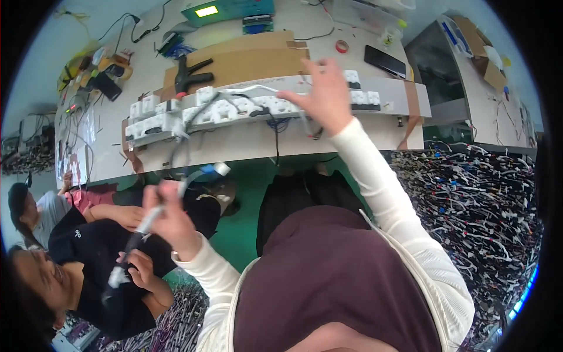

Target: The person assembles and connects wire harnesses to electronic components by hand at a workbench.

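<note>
My left hand (pixel 171 222) is closed around a cable harness (pixel 143 226), in front of the bench's near edge. Its grey and black sleeved length slants down-left, and a blue and white connector (pixel 218 169) shows just above the hand. Black and white wires run up from there to a long fixture strip (pixel 234 110) of white connector blocks. Over the strip's right part is my right hand (pixel 325 94), thumb and fingers apart, with nothing visible in it. A white wire (pixel 255 88) reaches toward its thumb; whether they touch is unclear.
A co-worker sits close at my left, one hand (pixel 141 268) beside the harness's lower part. Beyond the strip lie a black clamp tool (pixel 189 76), cardboard (pixel 252 61), red tape (pixel 342 46) and a phone (pixel 385 61). Many bundled harnesses (pixel 469 217) fill the right side.
</note>
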The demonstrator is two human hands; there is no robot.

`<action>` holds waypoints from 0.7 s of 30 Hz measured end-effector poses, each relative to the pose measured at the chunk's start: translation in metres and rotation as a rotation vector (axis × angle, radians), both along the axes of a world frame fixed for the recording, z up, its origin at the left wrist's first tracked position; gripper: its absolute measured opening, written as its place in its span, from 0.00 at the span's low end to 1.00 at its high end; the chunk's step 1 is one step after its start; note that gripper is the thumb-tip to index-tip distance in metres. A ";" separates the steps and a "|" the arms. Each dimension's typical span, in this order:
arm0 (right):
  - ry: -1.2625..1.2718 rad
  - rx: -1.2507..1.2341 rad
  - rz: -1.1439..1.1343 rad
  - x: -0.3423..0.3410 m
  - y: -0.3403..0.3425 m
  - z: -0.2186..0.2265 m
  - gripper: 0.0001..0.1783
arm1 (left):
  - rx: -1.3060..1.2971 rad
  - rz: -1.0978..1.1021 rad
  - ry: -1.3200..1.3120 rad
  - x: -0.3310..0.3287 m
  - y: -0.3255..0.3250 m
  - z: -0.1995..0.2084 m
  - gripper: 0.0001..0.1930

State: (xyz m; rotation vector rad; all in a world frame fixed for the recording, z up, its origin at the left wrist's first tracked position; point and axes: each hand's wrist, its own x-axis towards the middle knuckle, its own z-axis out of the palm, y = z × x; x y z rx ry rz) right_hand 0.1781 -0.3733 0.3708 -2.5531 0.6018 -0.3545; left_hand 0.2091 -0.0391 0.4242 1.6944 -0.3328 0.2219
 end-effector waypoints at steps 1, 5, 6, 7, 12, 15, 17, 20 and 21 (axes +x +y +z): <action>-0.034 -0.053 -0.028 -0.010 -0.003 -0.002 0.52 | -0.008 -0.127 0.011 -0.011 0.009 -0.015 0.05; -0.137 0.342 0.142 -0.022 -0.011 -0.026 0.45 | -0.096 -0.415 -0.033 -0.039 0.032 -0.037 0.16; -0.146 0.329 0.150 -0.020 -0.011 -0.028 0.45 | -0.084 -0.432 -0.046 -0.036 0.037 -0.044 0.18; -0.170 0.459 0.096 -0.014 -0.011 -0.029 0.39 | -0.139 -0.437 -0.086 -0.030 0.042 -0.049 0.17; -0.722 0.575 -0.144 0.012 -0.058 0.014 0.14 | -0.343 -0.289 -0.162 -0.006 0.050 -0.028 0.17; -0.511 0.671 0.073 0.018 -0.032 0.097 0.14 | -0.161 -0.127 -0.346 -0.013 0.045 -0.017 0.07; -0.148 0.671 0.238 0.029 0.024 0.093 0.21 | -0.009 -0.195 -0.441 -0.014 0.047 -0.002 0.05; 0.298 0.353 0.360 0.038 0.095 0.016 0.38 | 0.097 -0.215 -0.433 -0.023 0.044 0.011 0.07; 0.381 0.412 0.439 0.041 0.107 0.006 0.44 | 0.153 -0.213 -0.429 -0.024 0.043 0.015 0.09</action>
